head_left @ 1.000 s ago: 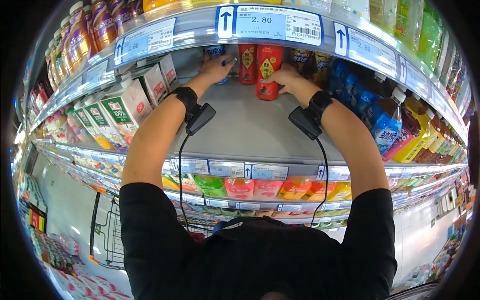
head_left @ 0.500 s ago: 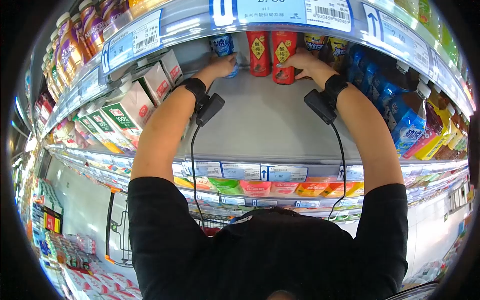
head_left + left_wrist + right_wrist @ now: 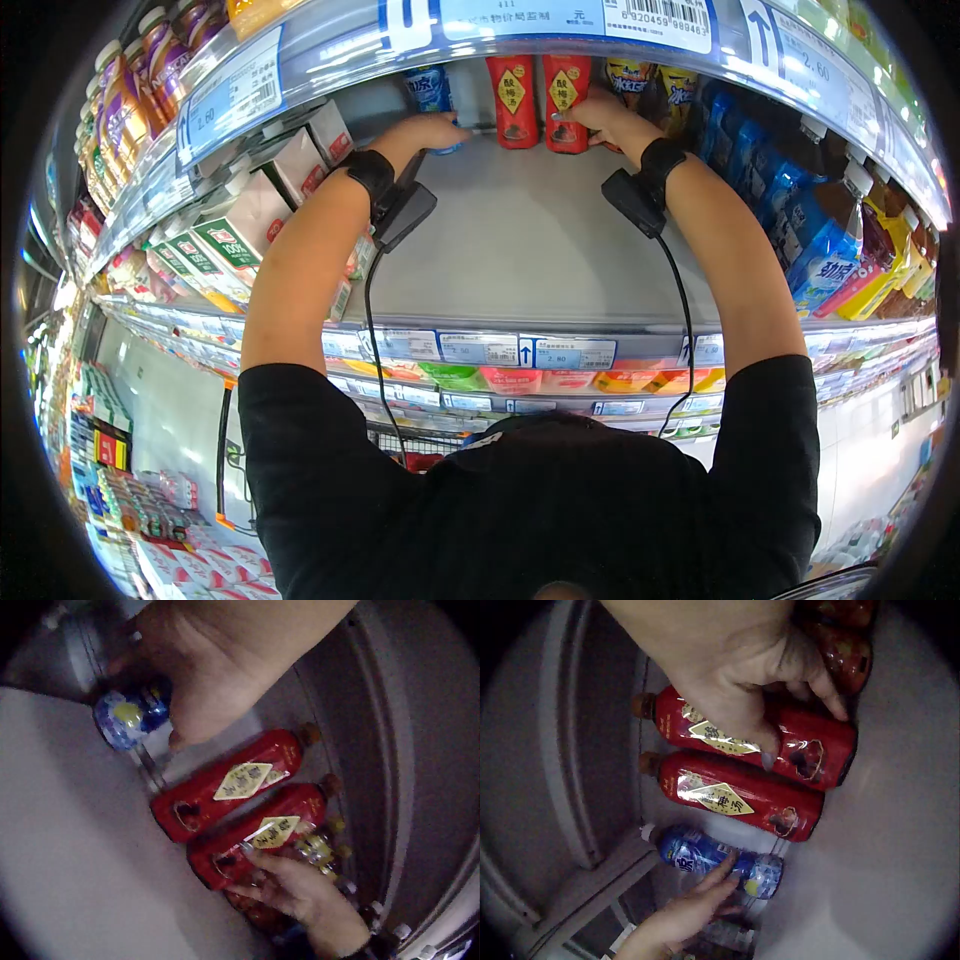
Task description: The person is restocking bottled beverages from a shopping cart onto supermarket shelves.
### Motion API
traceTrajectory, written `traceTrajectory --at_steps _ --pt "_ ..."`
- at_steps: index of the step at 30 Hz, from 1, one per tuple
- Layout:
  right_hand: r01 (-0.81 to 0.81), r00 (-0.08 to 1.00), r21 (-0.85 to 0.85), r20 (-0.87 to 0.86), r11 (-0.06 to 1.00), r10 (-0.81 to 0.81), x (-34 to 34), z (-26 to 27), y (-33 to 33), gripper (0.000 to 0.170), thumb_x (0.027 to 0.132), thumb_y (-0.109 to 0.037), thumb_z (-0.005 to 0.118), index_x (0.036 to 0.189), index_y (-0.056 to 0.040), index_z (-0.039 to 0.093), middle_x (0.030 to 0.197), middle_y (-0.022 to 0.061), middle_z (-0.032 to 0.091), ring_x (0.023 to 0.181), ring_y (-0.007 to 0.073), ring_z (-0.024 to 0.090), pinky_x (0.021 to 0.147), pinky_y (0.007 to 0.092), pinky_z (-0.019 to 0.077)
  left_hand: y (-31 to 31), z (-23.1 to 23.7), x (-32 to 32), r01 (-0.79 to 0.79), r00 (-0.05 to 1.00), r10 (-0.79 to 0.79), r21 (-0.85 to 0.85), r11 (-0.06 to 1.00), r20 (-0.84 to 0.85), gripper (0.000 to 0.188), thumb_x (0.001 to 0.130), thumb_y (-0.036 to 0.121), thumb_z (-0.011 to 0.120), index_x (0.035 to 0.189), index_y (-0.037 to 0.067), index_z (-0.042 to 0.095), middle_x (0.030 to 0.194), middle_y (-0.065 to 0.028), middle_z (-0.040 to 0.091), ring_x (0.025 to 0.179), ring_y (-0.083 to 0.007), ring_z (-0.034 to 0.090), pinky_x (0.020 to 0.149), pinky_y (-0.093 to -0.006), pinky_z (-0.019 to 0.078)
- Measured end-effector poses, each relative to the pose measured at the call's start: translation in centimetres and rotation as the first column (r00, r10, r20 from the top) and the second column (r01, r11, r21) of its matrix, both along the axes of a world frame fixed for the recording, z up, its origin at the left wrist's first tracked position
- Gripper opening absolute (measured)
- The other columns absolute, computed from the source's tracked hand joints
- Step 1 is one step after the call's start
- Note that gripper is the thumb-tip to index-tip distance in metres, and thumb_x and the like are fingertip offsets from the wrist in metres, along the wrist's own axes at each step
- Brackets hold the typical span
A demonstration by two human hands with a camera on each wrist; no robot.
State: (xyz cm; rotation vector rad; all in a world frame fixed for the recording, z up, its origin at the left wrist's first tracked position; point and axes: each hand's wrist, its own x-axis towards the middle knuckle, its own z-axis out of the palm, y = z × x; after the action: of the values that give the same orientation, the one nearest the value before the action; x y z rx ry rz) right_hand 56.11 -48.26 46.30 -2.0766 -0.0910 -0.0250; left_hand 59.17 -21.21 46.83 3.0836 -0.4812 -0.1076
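My left hand [image 3: 428, 132] grips the lower part of a blue-labelled drink bottle [image 3: 427, 88] at the back left of the shelf. In the right wrist view its fingers lie across the front of this white-capped bottle [image 3: 694, 851]. My right hand [image 3: 606, 112] holds a red plum-drink bottle [image 3: 567, 95] from its right side, thumb on the front and fingers round the far side. A matching red bottle [image 3: 512, 95] stands upright just left of it, touched by neither hand. Both red bottles have brown caps and yellow diamond labels.
Juice cartons [image 3: 243, 225] line the shelf's left side. On the right are yellow-labelled bottles [image 3: 678, 95] and a row of blue-labelled bottles [image 3: 815, 245]. The upper shelf edge with its price tags [image 3: 560, 25] hangs over my hands. A cart [image 3: 225, 450] stands at lower left.
The right hand has pushed its red bottle back, level with the other red one. My left hand has closed round the blue bottle, which has shifted slightly left, away from the red bottles.
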Motion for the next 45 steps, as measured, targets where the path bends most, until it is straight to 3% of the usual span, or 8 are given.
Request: traceTrajectory --at_steps 3,6,10,14,20,26,36,45 --pt "0.016 0.999 -0.025 0.041 1.000 -0.015 0.4 -0.6 0.3 0.056 0.073 -0.020 0.071 0.121 -0.0122 0.043 0.116 0.0095 0.052 0.106 0.0274 0.052 0.077 0.0476 0.0471 -2.8 2.7 -3.9 -0.111 0.947 0.075 -0.100 0.989 -0.312 0.082 0.078 0.053 0.053 0.130 -0.006 0.030 0.127 -0.0252 0.040 0.116 -0.0306 0.044 0.082 -0.0360 0.0467" --pt "0.065 0.995 -0.089 0.075 0.994 -0.058 0.3 -0.2 0.5 0.054 0.074 -0.020 0.070 0.121 -0.0123 0.044 0.114 0.0092 0.053 0.102 0.0262 0.054 0.075 0.0448 0.0486 -5.4 4.1 -5.1 -0.131 0.986 0.121 -0.083 0.988 -0.118 0.087 0.073 0.056 0.058 0.125 -0.010 0.034 0.117 -0.0246 0.048 0.106 -0.0295 0.051 0.069 -0.0339 0.0504" --pt "0.103 0.991 -0.112 0.096 0.988 -0.092 1.1 -0.6 0.8 0.053 0.075 -0.020 0.069 0.120 -0.0120 0.045 0.113 0.0091 0.054 0.101 0.0256 0.054 0.075 0.0439 0.0494 -7.1 1.5 -2.2 -0.063 0.945 0.194 -0.438 0.897 0.261 0.076 0.059 0.054 0.070 0.106 -0.004 0.055 0.109 -0.0199 0.057 0.095 -0.0281 0.060 0.079 -0.0322 0.0479" --pt "0.112 0.979 -0.164 0.189 0.980 -0.081 2.3 -1.2 0.4 0.054 0.070 -0.026 0.073 0.115 -0.0057 0.051 0.106 0.0143 0.058 0.089 0.0275 0.059 0.066 0.0406 0.0518 -8.5 0.3 -0.5 0.054 0.987 0.067 -0.698 0.714 0.144 0.067 0.058 0.035 0.077 0.110 -0.001 0.054 0.108 -0.0152 0.059 0.098 -0.0241 0.058 0.084 -0.0325 0.0441" --pt "0.142 0.973 -0.114 0.200 0.983 -0.118 0.8 -0.9 0.7 0.056 0.067 -0.029 0.073 0.114 -0.0054 0.054 0.113 0.0176 0.055 0.100 0.0288 0.056 0.076 0.0377 0.0505 -9.8 1.2 -1.8 -0.073 0.968 0.215 -0.670 0.739 0.131 0.070 0.055 0.030 0.077 0.113 0.000 0.050 0.110 -0.0163 0.057 0.098 -0.0266 0.057 0.082 -0.0330 0.0465" --pt "0.226 0.874 -0.365 0.485 0.903 -0.023 0.7 -0.9 0.6 0.061 0.068 -0.022 0.074 0.119 -0.0037 0.048 0.116 0.0149 0.053 0.104 0.0290 0.052 0.086 0.0359 0.0433 -9.8 2.2 -3.9 -0.139 0.971 0.235 -0.698 0.702 0.042 0.075 0.053 0.032 0.078 0.114 0.000 0.049 0.110 -0.0163 0.057 0.100 -0.0275 0.057 0.084 -0.0339 0.0465" --pt "0.239 0.934 -0.495 0.353 0.835 -0.058 -0.2 0.9 1.0 0.064 0.063 -0.029 0.076 0.116 -0.0026 0.051 0.115 0.0183 0.054 0.106 0.0308 0.051 0.087 0.0346 0.0423 -6.2 1.1 -1.0 -0.163 0.932 0.308 -0.539 0.827 0.190 0.057 0.059 0.041 0.073 0.096 0.000 0.061 0.096 -0.0169 0.063 0.088 -0.0263 0.062 0.077 -0.0325 0.0492" --pt "0.314 0.940 -0.488 0.281 0.814 -0.194 0.7 0.7 1.7 0.078 0.058 -0.032 0.080 0.121 -0.0009 0.045 0.119 0.0185 0.051 0.109 0.0293 0.050 0.089 0.0326 0.0416 -5.4 1.2 -1.6 -0.140 0.906 0.307 -0.477 0.868 0.292 0.066 0.055 0.038 0.077 0.105 0.001 0.056 0.100 -0.0169 0.061 0.092 -0.0277 0.060 0.080 -0.0329 0.0485"
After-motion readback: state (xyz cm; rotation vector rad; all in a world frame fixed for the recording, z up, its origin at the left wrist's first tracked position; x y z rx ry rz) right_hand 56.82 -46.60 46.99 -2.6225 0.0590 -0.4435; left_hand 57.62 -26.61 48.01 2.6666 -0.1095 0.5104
